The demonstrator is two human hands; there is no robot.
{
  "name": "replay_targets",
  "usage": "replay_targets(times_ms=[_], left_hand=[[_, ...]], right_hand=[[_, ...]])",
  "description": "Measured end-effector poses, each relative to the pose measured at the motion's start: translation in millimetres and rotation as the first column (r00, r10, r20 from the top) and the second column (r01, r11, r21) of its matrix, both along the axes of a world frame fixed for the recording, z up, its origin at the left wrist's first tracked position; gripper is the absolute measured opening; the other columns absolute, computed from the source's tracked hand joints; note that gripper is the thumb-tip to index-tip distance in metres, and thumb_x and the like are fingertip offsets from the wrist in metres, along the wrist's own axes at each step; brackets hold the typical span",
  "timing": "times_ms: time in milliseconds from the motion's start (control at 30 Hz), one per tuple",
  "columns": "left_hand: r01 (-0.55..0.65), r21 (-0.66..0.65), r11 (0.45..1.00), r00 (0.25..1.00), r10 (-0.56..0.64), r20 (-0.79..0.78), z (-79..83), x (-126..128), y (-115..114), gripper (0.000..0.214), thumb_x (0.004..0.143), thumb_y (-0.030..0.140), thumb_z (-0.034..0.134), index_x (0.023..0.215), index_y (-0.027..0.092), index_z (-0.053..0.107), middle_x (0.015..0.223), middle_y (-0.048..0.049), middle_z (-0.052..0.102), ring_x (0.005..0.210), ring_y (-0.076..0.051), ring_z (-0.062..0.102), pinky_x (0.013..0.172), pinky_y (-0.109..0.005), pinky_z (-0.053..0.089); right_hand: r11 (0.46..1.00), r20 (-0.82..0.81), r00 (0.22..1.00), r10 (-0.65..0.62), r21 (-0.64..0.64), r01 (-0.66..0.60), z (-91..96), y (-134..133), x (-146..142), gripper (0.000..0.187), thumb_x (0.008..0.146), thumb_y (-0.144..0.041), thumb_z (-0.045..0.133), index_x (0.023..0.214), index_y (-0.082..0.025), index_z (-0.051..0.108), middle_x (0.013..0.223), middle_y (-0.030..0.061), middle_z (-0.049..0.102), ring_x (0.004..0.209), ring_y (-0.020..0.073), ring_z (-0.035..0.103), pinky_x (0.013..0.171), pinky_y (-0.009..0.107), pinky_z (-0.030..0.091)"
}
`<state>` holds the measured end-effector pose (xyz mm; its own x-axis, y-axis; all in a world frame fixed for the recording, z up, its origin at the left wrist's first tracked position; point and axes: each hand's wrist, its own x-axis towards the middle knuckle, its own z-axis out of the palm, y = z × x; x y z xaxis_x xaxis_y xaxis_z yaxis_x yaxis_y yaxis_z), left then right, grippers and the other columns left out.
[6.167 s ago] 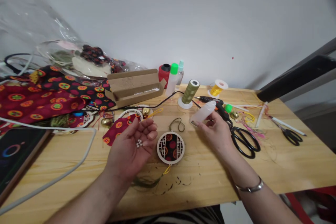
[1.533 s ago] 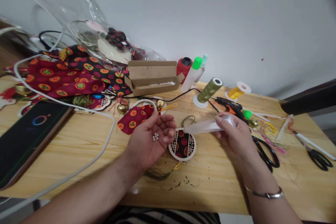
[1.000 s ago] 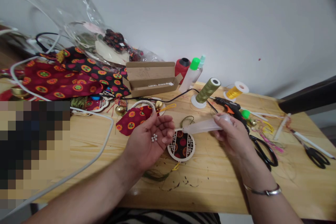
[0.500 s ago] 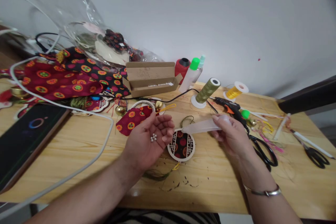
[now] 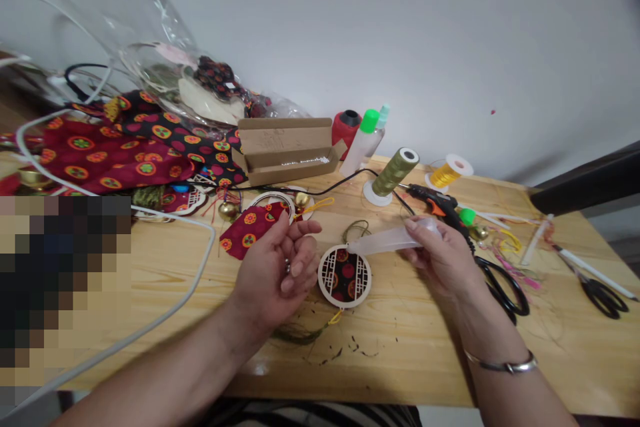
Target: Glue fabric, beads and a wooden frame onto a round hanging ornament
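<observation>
My left hand [image 5: 275, 270] is palm up, its fingers curled over small silver beads [image 5: 287, 266], most of them hidden. In my right hand [image 5: 443, 257] is a translucent squeeze glue bottle [image 5: 385, 240], tilted with its nozzle at the top rim of a round ornament [image 5: 345, 277]. That ornament has a white lattice frame over black and red patterned fabric and lies flat on the table. A cord loop [image 5: 356, 231] sits above it, and a green tassel [image 5: 305, 335] hangs from a yellow loop below. Red patterned fabric [image 5: 250, 230] lies behind my left hand.
At the back stand an open cardboard box [image 5: 285, 140], a green-capped bottle [image 5: 363, 140], a green thread spool [image 5: 395, 173] and a yellow one [image 5: 450, 172]. A hot glue gun [image 5: 437, 207] and scissors [image 5: 603, 297] lie right. A white cable [image 5: 200, 273] crosses the left side.
The fingers of my left hand have curled inward over the beads, covering most of them. My right hand and the glue bottle have stayed in about the same place.
</observation>
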<state>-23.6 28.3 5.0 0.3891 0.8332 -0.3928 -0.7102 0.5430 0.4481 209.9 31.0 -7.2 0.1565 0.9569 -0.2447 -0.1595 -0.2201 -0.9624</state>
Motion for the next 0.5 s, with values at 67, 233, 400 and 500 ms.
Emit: replay_targets(times_ms=[67, 233, 400, 500], left_hand=[[0.004, -0.013, 1.0, 1.0, -0.004, 0.025, -0.7, 0.0, 0.2, 0.053, 0.097, 0.031, 0.022, 0.075, 0.009, 0.065, 0.036, 0.0026, 0.041, 0.026, -0.005, 0.025, 0.028, -0.015, 0.021], [-0.042, -0.118, 0.992, 0.99, 0.058, 0.13, -0.8, 0.3, 2.1, 0.05, 0.097, 0.029, 0.024, 0.075, 0.007, 0.063, 0.045, 0.0021, 0.044, 0.032, -0.004, 0.033, 0.032, -0.014, 0.028], [-0.191, -0.238, 0.952, 0.963, 0.229, 0.144, 3.6, 3.8, 6.1, 0.041, 0.096, 0.018, 0.027, 0.076, 0.005, 0.06, 0.072, -0.0091, 0.058, 0.058, -0.009, 0.057, 0.048, -0.016, 0.048], [-0.229, -0.273, 0.934, 0.962, 0.26, 0.083, 5.0, 8.0, 7.7, 0.032, 0.092, 0.007, 0.032, 0.08, 0.005, 0.061, 0.081, -0.012, 0.061, 0.071, -0.013, 0.063, 0.061, -0.021, 0.055]], right_hand=[[1.0, -0.005, 1.0, -0.001, 0.003, 0.001, 0.4, 0.0, 0.2, 0.028, 0.067, -0.036, 0.077, 0.073, -0.017, 0.056, 0.048, -0.0048, 0.048, 0.038, 0.0051, 0.038, 0.034, 0.015, 0.02], [1.0, 0.004, 1.0, 0.016, 0.003, -0.016, 0.5, 0.2, 0.8, 0.027, 0.069, -0.037, 0.076, 0.072, -0.017, 0.057, 0.044, -0.0047, 0.047, 0.038, 0.0059, 0.037, 0.035, 0.015, 0.019], [1.0, 0.002, 1.0, 0.006, -0.004, -0.006, 1.6, -0.4, -0.2, 0.027, 0.067, -0.036, 0.077, 0.071, -0.017, 0.058, 0.046, -0.0046, 0.048, 0.039, 0.0061, 0.039, 0.035, 0.015, 0.021], [1.0, 0.001, 1.0, -0.005, -0.013, 0.005, 1.5, -0.5, -0.5, 0.028, 0.066, -0.037, 0.078, 0.071, -0.017, 0.058, 0.046, -0.0049, 0.047, 0.039, 0.006, 0.04, 0.035, 0.015, 0.021]])
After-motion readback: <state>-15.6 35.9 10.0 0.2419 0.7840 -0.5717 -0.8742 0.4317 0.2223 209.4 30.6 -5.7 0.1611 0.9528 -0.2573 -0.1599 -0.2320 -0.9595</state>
